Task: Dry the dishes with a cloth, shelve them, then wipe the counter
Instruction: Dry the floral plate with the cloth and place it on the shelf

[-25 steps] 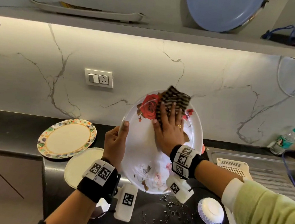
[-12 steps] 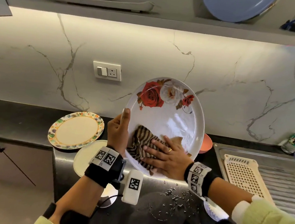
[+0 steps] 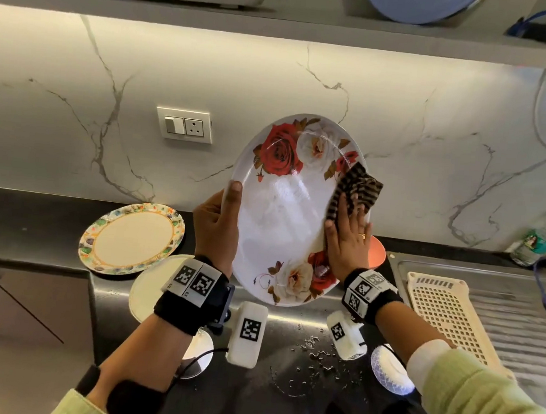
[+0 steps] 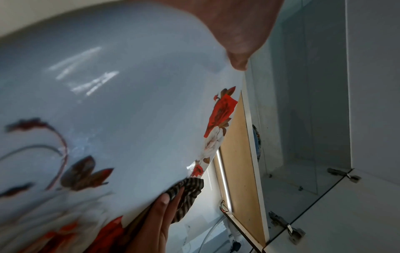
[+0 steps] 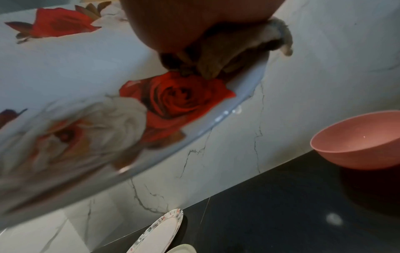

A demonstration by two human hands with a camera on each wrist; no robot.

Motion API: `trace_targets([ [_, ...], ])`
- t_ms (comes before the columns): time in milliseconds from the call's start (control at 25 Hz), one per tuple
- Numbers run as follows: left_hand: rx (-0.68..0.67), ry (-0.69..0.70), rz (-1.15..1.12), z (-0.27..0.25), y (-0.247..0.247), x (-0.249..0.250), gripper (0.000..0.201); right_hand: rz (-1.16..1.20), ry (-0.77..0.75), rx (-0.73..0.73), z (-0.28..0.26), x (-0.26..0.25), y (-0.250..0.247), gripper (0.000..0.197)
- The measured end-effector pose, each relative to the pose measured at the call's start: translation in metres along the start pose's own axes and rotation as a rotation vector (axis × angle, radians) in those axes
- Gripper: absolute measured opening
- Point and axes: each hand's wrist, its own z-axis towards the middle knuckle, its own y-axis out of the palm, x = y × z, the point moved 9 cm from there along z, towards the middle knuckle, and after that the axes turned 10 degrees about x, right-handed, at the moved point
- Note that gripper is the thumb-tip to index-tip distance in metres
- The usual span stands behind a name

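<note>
A large white oval plate with red and white roses (image 3: 284, 214) is held tilted up above the counter, its face toward me. My left hand (image 3: 219, 222) grips its left rim, thumb on the front edge (image 4: 238, 63). My right hand (image 3: 348, 236) presses a brown striped cloth (image 3: 359, 188) flat against the plate's right rim with straight fingers; the cloth sticks out past the edge (image 4: 186, 193). In the right wrist view the palm covers the bunched cloth (image 5: 216, 56) above a printed red rose on the plate (image 5: 65, 77).
On the black counter (image 3: 33, 219) lie a plate with a colourful rim (image 3: 132, 239), a plain cream plate (image 3: 149, 285) and a pink bowl (image 5: 357, 138). A cream perforated tray (image 3: 447, 308) sits on the sink drainboard, a water bottle (image 3: 541, 240) stands at right. The shelf (image 3: 281, 26) above holds dishes.
My right hand slid the cloth from the plate's lower middle up to its right rim. The left hand keeps its hold on the left rim; the plate stands slightly more upright.
</note>
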Motion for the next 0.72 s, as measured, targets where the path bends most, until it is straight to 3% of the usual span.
trace_targets([
  [160,0.042,0.02,0.0,-0.001,-0.002,-0.001,0.056,0.072,0.124,0.002,-0.025,0.001,0.018,0.078],
  [280,0.14,-0.005,-0.031,0.004,-0.011,-0.008,0.065,0.158,0.092,-0.108,-0.07,-0.029,0.04,0.077],
  [360,0.192,-0.038,-0.051,0.01,-0.016,-0.014,0.056,0.195,-0.092,-0.123,-0.096,-0.067,0.043,0.067],
  [520,0.233,-0.064,-0.038,0.013,-0.022,-0.02,0.036,0.127,-0.596,-0.021,-0.116,-0.12,0.041,0.056],
  [640,0.287,-0.107,0.018,0.015,-0.037,-0.03,0.048,0.005,-0.819,-0.057,-0.122,-0.101,0.047,0.075],
  [720,0.311,-0.146,0.011,0.019,-0.047,-0.039,0.05,-0.129,-0.837,-0.18,-0.121,-0.066,0.052,0.089],
])
